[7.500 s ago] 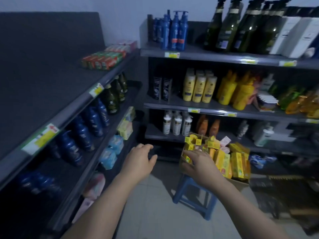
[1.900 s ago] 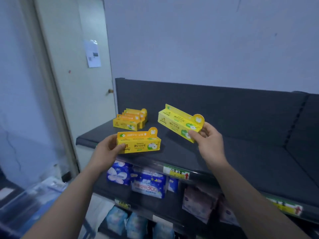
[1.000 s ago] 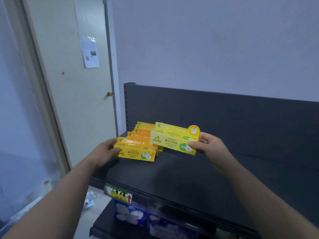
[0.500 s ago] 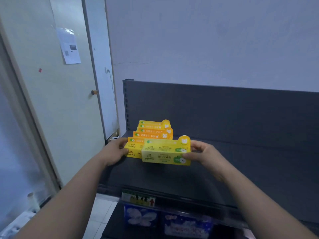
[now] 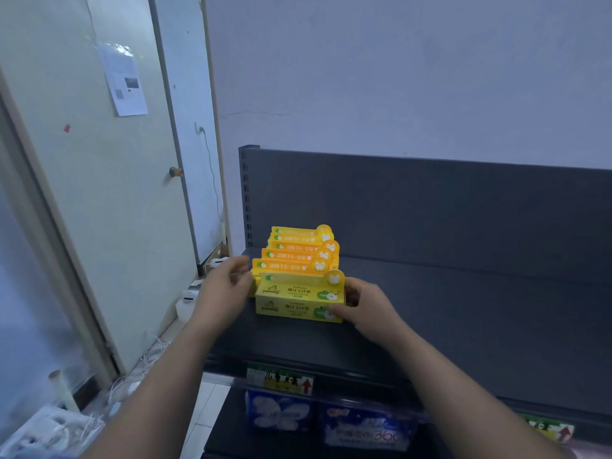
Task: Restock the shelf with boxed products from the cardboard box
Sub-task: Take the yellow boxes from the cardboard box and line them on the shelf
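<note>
Squaring up the front yellow box (image 5: 294,309) at the left end of the top shelf (image 5: 463,309). Its long axis runs left-right, parallel to the shelf's front edge and to the row of boxes (image 5: 294,256) lined up behind it toward the back panel.

The right hand (image 5: 367,306) pinches the box's right end, thumb on the near face and fingers tucked round the back. The left hand (image 5: 222,293) sits at the left ends of the box and row. Its fingers are blurred, so I cannot tell whether it grips or only presses. One hand is at each end with the box dead centre between them. Neither is clearly nearer, but only the right has a sure hold.

Judgement: the box is down or nearly so. What's left is a short push far, straight back along the short axis, to close it against the row, keeping both ends level so it doesn't skew.

The shelf to the right of the row is bare. The cardboard box is not in view. A price tag (image 5: 280,379) hangs on the shelf edge, with blue packs (image 5: 364,429) below.
</note>
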### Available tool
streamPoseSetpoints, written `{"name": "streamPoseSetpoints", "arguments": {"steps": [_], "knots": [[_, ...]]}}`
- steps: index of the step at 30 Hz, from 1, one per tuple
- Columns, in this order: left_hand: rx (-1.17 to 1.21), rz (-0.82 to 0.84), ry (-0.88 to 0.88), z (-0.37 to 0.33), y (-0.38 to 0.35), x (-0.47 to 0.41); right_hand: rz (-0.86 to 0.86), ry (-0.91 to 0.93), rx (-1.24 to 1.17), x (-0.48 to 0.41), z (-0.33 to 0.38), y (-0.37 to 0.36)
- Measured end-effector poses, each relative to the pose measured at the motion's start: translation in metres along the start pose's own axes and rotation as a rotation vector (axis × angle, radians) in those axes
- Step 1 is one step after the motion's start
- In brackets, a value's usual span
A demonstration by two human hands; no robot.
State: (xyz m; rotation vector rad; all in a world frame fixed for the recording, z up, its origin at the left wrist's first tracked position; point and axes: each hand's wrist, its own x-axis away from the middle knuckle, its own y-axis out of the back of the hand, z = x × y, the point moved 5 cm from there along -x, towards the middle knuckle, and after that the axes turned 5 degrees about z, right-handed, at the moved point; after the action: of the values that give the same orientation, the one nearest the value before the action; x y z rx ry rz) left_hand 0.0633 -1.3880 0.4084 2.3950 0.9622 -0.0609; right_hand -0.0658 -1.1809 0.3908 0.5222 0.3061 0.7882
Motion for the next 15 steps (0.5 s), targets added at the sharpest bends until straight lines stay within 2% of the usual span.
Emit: {"name": "streamPoseSetpoints", "arguments": {"steps": [4, 9, 15], "knots": [[-0.040, 0.004, -0.076, -0.012, -0.009, 0.004, -0.022, -0.001, 0.191, 0.004, 0.005, 0.001], [-0.183, 0.003, -0.279, -0.044, -0.030, 0.010, -0.099, -0.035, 0.457, 0.020, 0.011, 0.034], [-0.204, 0.131, -0.418, -0.085, -0.090, 0.020, -0.161, -0.070, 0.738, 0.062, -0.008, 0.071]]}}
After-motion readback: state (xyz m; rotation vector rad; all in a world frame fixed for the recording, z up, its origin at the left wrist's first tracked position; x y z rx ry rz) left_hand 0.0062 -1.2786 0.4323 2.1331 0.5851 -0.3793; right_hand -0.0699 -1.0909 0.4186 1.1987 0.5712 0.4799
